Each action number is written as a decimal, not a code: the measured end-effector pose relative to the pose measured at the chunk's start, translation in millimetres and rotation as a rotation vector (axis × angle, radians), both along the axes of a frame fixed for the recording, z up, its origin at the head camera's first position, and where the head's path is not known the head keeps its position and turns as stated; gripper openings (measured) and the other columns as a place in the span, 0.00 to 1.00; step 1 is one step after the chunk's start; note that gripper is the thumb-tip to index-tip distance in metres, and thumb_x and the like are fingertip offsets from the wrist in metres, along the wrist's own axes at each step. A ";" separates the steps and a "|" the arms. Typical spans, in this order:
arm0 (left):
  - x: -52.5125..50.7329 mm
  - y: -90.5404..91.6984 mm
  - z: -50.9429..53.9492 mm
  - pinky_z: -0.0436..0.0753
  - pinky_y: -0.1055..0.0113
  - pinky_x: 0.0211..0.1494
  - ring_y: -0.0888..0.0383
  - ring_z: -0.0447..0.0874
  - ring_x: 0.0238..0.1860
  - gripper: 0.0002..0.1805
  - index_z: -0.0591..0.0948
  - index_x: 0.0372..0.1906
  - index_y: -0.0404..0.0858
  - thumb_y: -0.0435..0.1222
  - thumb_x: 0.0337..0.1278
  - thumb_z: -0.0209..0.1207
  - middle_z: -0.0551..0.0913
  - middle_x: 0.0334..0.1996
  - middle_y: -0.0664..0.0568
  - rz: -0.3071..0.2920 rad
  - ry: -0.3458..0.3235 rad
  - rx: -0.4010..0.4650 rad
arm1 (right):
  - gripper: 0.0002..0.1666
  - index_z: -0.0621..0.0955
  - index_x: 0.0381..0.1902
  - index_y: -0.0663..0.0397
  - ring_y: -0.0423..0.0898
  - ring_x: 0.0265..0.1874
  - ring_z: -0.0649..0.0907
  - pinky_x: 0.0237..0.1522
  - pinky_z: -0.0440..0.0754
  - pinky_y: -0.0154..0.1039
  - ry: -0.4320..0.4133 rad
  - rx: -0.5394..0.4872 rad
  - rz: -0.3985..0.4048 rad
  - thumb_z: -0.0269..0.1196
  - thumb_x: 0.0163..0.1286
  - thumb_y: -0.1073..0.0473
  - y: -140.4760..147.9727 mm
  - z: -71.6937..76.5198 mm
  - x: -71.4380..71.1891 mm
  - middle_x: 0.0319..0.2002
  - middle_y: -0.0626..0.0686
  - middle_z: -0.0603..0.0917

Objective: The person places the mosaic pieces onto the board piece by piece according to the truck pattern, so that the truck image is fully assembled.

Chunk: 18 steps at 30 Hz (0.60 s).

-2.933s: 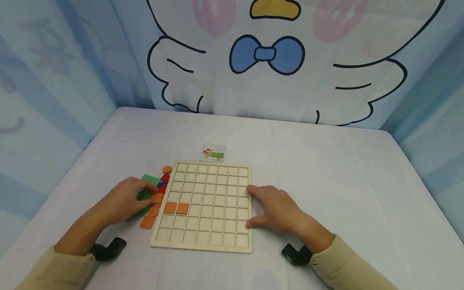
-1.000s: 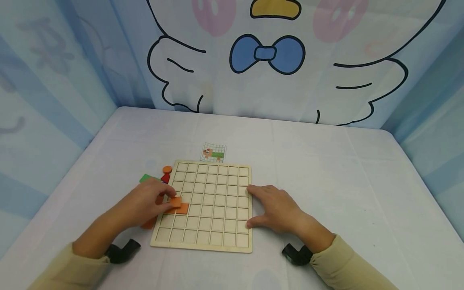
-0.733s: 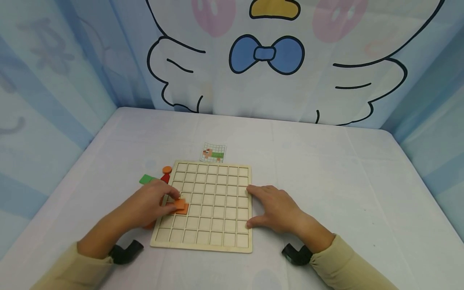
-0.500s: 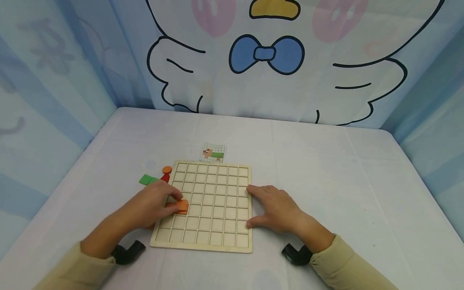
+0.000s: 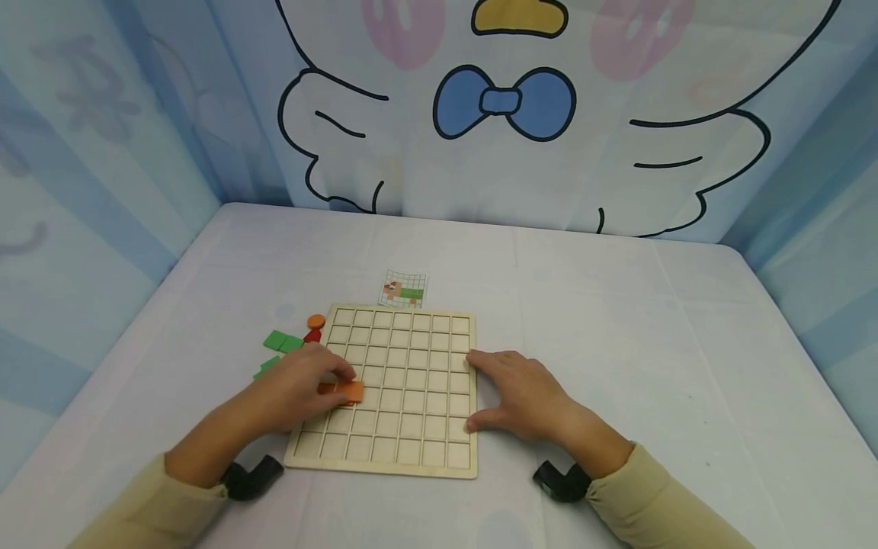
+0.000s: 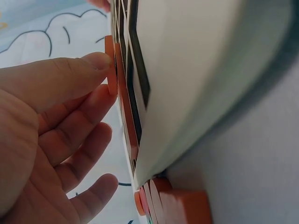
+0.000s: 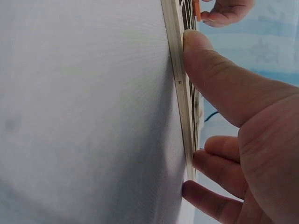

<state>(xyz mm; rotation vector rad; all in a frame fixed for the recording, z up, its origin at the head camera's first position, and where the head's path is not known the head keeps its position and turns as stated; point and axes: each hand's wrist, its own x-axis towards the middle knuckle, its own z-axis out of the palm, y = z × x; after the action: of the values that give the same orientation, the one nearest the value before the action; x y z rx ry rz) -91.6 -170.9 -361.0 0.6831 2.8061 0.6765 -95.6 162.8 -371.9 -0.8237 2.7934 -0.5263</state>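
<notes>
- One orange tile [image 5: 354, 391] in the head view, over the left half of the board [image 5: 418, 419], pinched by the left hand [image 5: 291, 389]; right hand [image 5: 514, 393] at the board's right edge, fingers extended; green tiles [image 5: 283, 341] left of the board, picture card [image 5: 403, 290] at its far edge.
- Left wrist: tile between thumb and fingertip, just beside flat-lying orange tiles [image 6: 127, 107] on the board.
- Right wrist: thumb and fingertips touching the board's edge.

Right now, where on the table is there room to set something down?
The table is bare right of the board, past the right hand, and behind the picture card. The board's left edge is crowded: left hand, green tiles, orange disc.
</notes>
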 end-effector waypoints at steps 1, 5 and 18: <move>-0.1 0.5 0.0 0.79 0.57 0.49 0.56 0.77 0.45 0.12 0.87 0.44 0.42 0.38 0.56 0.72 0.82 0.42 0.58 -0.002 -0.001 0.000 | 0.51 0.72 0.69 0.58 0.57 0.63 0.75 0.57 0.73 0.60 0.000 -0.001 0.000 0.77 0.53 0.41 0.0 0.1 -0.1 0.65 0.57 0.76; -0.3 2.4 -1.0 0.79 0.58 0.49 0.56 0.77 0.45 0.11 0.87 0.44 0.42 0.37 0.56 0.71 0.82 0.42 0.57 -0.016 0.002 0.012 | 0.51 0.72 0.69 0.58 0.57 0.62 0.75 0.57 0.73 0.60 -0.002 -0.002 0.000 0.76 0.53 0.41 0.2 0.6 -0.3 0.65 0.57 0.77; 0.2 9.6 -1.0 0.79 0.60 0.48 0.57 0.76 0.45 0.11 0.86 0.44 0.42 0.37 0.56 0.71 0.81 0.41 0.58 -0.018 -0.015 0.032 | 0.51 0.71 0.69 0.59 0.58 0.62 0.76 0.57 0.74 0.59 0.004 -0.002 0.008 0.76 0.54 0.40 0.2 0.2 -0.3 0.64 0.57 0.77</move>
<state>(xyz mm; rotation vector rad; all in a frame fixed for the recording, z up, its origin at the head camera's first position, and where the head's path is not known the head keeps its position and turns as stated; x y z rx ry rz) -91.4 -161.3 -362.1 0.7051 2.7778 0.7222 -95.9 163.1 -371.7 -0.8363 2.7927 -0.5271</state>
